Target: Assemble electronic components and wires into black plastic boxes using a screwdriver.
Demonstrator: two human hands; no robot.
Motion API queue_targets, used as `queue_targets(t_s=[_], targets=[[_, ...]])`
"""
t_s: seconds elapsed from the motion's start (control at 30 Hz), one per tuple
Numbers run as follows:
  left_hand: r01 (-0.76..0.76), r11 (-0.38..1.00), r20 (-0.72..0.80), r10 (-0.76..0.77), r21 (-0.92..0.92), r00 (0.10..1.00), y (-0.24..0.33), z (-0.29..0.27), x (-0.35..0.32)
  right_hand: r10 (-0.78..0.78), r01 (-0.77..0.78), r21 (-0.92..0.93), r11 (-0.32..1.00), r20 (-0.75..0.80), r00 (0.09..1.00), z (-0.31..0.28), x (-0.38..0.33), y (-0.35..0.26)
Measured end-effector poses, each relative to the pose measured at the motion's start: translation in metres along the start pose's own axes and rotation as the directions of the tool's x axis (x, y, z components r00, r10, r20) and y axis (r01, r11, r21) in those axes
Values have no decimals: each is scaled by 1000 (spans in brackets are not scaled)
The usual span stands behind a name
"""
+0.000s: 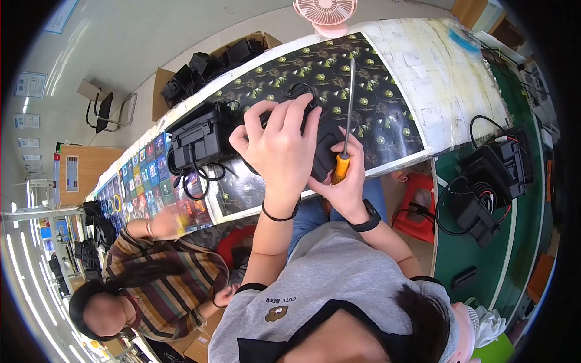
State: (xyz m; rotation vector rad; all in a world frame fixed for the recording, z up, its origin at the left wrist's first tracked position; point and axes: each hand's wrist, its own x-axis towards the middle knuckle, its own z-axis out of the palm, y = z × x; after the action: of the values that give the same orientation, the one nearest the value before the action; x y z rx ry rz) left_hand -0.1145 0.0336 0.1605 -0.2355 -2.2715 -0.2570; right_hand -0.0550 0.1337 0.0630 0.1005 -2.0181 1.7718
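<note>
On the bench (417, 78), over its dark patterned mat, the left hand (278, 142) closes its grip around a black device (324, 142), while the right hand (346, 181) is wrapped around an orange-handled screwdriver (345, 121), shaft pointing away. Another black unit (200, 136) sits just beside them.

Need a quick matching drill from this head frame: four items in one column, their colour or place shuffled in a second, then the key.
Items:
1. screwdriver
2. desk fan
3. stool
4. left hand

Descriptions:
A. pink, at the far edge of the table
B. red, on the floor below the table edge
C. orange handle, held in the right hand
D. spread over the black device

Pairs: 1-C, 2-A, 3-B, 4-D
</note>
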Motion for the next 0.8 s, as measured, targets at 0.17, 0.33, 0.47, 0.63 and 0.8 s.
queue_targets(t_s=[0.17,0.33,0.47,0.63,0.8], targets=[[21,1000,46,-21,3,999,-5,-7,5,-121,123,-102,987,25,992,3,2,-6],[38,998,72,-33,-59,997,-7,-12,7,-121,128,-143,981,54,991,1,0,-7],[-60,983,78,74,-176,994,-10,-4,5,-145,149,-159,976,39,989,1,1,-2],[-83,975,109,107,-205,988,-11,0,8,-126,127,-108,986,21,992,1,1,3],[-92,941,24,106,-326,994,1,7,-9,170,-156,285,946,-26,985,-14,6,7]])
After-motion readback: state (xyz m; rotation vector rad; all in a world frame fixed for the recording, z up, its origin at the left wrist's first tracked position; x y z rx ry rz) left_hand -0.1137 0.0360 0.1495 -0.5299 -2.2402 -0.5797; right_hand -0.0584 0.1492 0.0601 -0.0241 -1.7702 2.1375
